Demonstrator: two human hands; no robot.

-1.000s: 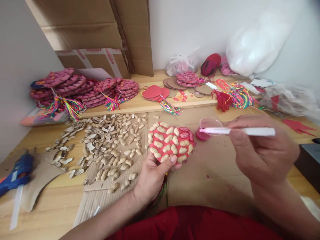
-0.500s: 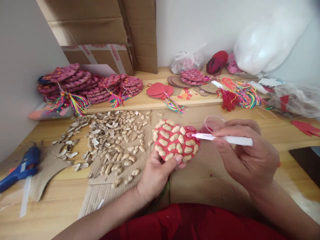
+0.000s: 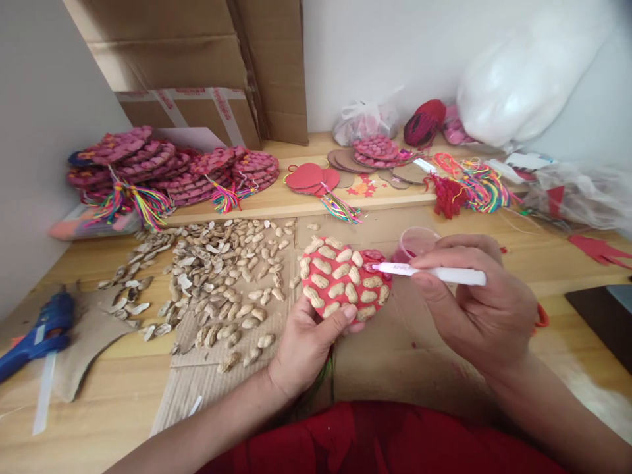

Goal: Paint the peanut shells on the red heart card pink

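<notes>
My left hand (image 3: pixel 316 336) grips the lower edge of a red heart-shaped piece (image 3: pixel 328 280), thumb on its face and fingers behind. Rows of peanut shells cover the heart; those at its upper right are coloured pink. In my right hand (image 3: pixel 474 303) a white marker (image 3: pixel 454 275) is pinched between thumb and fingers. Its pink tip touches the pink shells on the heart. Just behind the marker stands a clear plastic cup (image 3: pixel 417 242) with something pink in it, partly hidden by my right hand.
Loose peanut shells (image 3: pixel 227 283) lie on cardboard at the left, beside a blue glue gun (image 3: pixel 54 322). A low shelf behind holds stacked pink shell-covered pieces (image 3: pixel 197 174), red heart cutouts (image 3: pixel 311 179), colourful tassels (image 3: pixel 484 187) and a ball of yarn (image 3: pixel 423 124).
The whole view has shifted slightly, moving things a little to the left. Both hands keep their hold, and the marker tip stays on the pink shells.
</notes>
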